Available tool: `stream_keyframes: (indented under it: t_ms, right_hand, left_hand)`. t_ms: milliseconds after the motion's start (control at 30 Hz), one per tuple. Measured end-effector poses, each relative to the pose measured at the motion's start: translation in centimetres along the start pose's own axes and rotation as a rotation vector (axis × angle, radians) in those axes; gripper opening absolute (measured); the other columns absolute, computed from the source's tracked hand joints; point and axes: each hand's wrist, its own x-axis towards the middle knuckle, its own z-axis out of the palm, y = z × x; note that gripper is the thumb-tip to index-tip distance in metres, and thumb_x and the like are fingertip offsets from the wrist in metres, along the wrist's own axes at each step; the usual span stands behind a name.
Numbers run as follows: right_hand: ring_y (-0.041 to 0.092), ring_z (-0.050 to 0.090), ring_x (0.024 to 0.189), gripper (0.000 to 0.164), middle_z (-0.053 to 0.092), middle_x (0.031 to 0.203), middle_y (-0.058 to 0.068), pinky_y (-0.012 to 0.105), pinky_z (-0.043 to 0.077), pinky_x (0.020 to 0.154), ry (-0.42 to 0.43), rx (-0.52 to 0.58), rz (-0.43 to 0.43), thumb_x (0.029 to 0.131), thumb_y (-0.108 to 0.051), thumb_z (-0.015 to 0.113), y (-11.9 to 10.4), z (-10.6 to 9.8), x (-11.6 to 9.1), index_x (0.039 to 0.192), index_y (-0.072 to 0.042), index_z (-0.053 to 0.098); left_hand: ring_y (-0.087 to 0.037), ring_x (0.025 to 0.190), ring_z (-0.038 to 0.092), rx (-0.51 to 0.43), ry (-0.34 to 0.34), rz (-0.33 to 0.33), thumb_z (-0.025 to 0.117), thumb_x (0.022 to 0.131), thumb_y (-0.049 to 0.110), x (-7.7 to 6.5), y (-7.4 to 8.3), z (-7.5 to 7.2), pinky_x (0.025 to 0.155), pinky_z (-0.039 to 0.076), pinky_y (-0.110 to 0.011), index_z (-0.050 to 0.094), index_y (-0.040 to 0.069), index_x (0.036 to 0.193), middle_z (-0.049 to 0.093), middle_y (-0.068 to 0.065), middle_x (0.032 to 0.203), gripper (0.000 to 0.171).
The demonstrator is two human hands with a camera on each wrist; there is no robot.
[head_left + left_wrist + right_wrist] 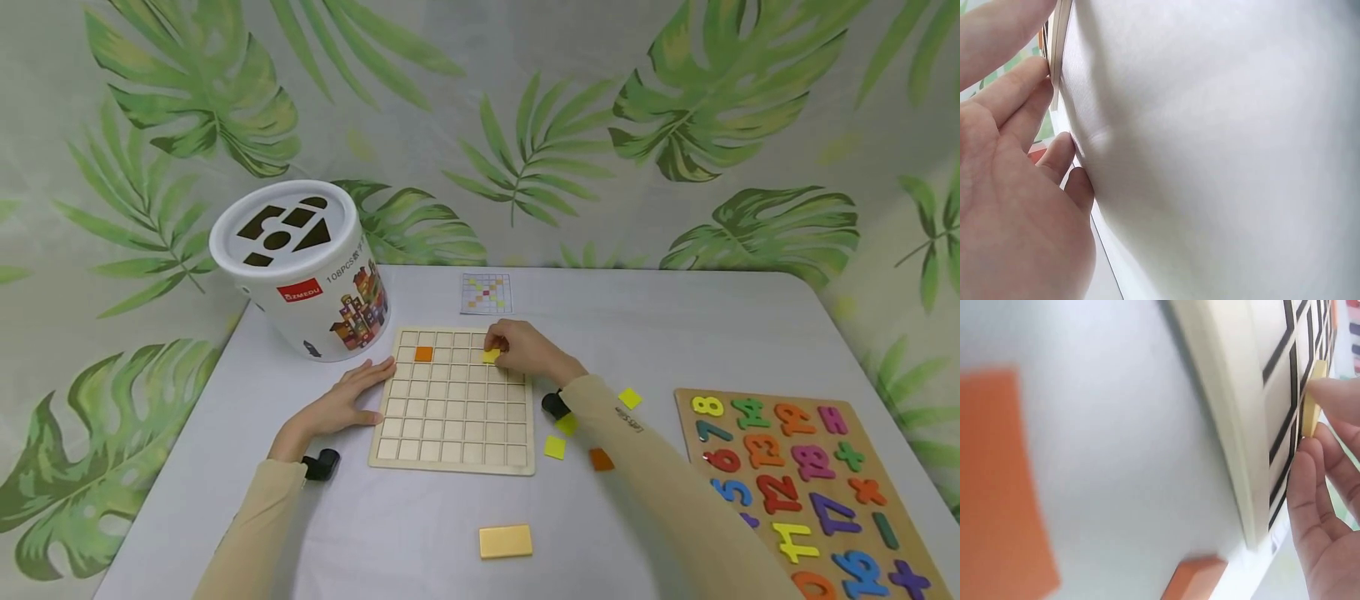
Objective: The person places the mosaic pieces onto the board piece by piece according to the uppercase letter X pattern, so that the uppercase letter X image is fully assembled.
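A pale wooden grid board [420, 432] lies on the white table, with one orange tile [423, 354] in a cell near its upper left. Between thumb and fingers, my right hand [528, 350] pinches a yellow square tile [491, 357] at the board's upper right. In the right wrist view that tile [1311, 409] stands tilted on edge against the grid. My left hand [345, 407] lies along the board's left edge, fingers extended and fingertips at the rim. The left wrist view shows the same fingers [1019, 94] against the board's side.
Loose yellow tiles [555, 447] and an orange-brown tile [602, 459] lie right of the board, partly under my right forearm. A pattern card [486, 294] lies behind it, a white bucket [300, 267] back left. A yellow block [506, 542] sits in front; a number board [693, 417] lies right.
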Motion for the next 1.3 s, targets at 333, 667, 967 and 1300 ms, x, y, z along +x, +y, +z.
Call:
stream_keyframes:
  t_ms: [333,667,967,1300]
  right_hand:
    - [0.019,0.05,0.078,0.018,0.056,0.083,0.004,0.029,0.044,0.071,-0.014,-0.087,-0.011,0.076,0.009,0.064,-0.1,-0.3,-0.4,0.087,-0.005,0.063]
    - [0.018,0.052,0.08,0.017,0.057,0.086,0.004,0.029,0.046,0.072,-0.026,-0.09,-0.027,0.079,0.007,0.063,0.1,-1.1,-1.2,0.091,-0.005,0.066]
    - [0.025,0.057,0.09,0.017,0.064,0.097,0.01,0.036,0.049,0.08,0.089,0.136,0.128,0.087,0.0,0.062,3.0,-4.5,-5.3,0.103,0.001,0.066]
    - [0.029,0.057,0.101,0.029,0.065,0.111,0.011,0.043,0.047,0.091,0.027,0.141,0.171,0.081,0.004,0.068,5.9,-4.3,-7.5,0.109,-0.001,0.067]
  left_hand:
    - [-0.04,0.143,0.003,-0.007,0.0,0.018,0.072,0.082,0.017,0.2,-0.4,0.1,0.109,0.002,-0.063,0.03,0.004,0.149,0.02,-0.014,0.157,0.08]
    - [-0.04,0.143,0.003,-0.008,-0.006,0.02,0.072,0.083,0.017,0.3,-0.3,0.3,0.109,0.002,-0.063,0.029,0.003,0.149,0.02,-0.015,0.156,0.079]
    - [-0.04,0.143,0.003,0.004,-0.008,0.013,0.071,0.084,0.02,0.1,-0.3,0.3,0.108,0.002,-0.065,0.029,0.004,0.15,0.019,-0.015,0.157,0.08]
    - [-0.041,0.142,0.002,-0.002,-0.003,0.015,0.071,0.084,0.018,0.0,-0.2,0.1,0.108,0.0,-0.065,0.03,0.003,0.149,0.019,-0.015,0.156,0.079]
